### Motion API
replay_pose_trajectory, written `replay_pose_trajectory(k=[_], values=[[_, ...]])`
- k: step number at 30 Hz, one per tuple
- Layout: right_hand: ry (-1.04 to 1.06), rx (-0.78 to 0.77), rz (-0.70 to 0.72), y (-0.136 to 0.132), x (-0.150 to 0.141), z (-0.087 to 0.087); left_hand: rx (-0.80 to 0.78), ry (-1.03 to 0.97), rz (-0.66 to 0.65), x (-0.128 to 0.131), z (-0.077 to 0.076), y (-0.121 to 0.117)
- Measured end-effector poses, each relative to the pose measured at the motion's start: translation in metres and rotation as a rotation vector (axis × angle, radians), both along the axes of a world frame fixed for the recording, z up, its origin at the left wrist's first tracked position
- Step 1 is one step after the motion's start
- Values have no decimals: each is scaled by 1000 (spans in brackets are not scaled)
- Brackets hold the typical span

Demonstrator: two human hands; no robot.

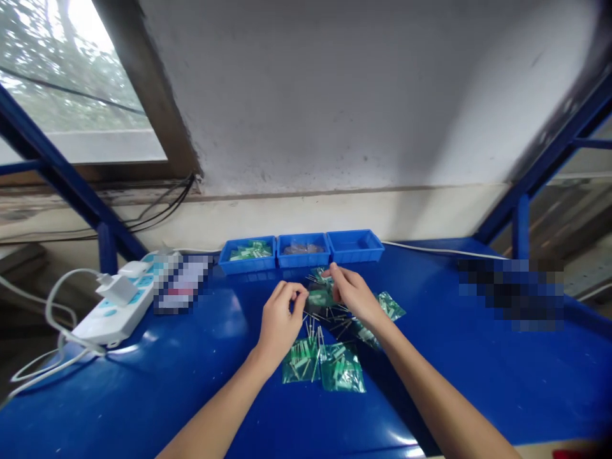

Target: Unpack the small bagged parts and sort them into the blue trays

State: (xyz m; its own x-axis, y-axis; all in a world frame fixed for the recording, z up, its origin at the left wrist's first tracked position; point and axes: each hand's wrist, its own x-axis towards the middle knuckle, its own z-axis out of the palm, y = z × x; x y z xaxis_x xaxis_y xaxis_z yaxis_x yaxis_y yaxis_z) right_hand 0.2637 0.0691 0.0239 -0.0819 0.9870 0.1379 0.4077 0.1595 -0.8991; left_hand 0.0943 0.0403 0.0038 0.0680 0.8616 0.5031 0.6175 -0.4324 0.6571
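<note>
My left hand (281, 317) is closed in a pinch at the left edge of a small green plastic bag (319, 298). Right of that bag, my right hand (354, 293) has its fingers bent together; whatever lies between them is too small to make out. Below the hands, thin metal pins (313, 328) are scattered over the table. Two filled green bags, one on the left (301, 360) and one on the right (342, 368), lie nearest to me. Another green bag (391, 306) is partly covered by my right forearm.
Three blue trays stand in a row at the back: the left one (248, 268) holds green bags, the middle one (303, 259) brownish packets, the right one (356, 256) shows a bare bottom. A white power strip (115, 315) with cables sits on the left of the blue table (191, 382).
</note>
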Motion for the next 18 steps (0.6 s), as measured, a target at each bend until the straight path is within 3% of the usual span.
replay_pose_trajectory(k=[2, 5, 7, 9, 11, 14, 18], values=[[179, -178, 54, -4, -5, 2, 17, -72, -1, -7, 3, 0], [375, -360, 257, -13, -15, 2, 43, -141, -56, -14, 4, 2], [535, -410, 369, -19, -22, 1, 62, -172, -88, -19, 4, 6], [663, -390, 336, -23, -28, 0, 69, -206, -115, -24, 3, 9], [673, -294, 210, -25, -33, -2, 13, -262, -150, -29, 1, 10], [415, 0, 63, -25, -32, -5, -189, -343, -184, -34, -5, 7], [-4, 530, 88, -27, -27, -8, -416, -313, -254, -33, -8, 0]])
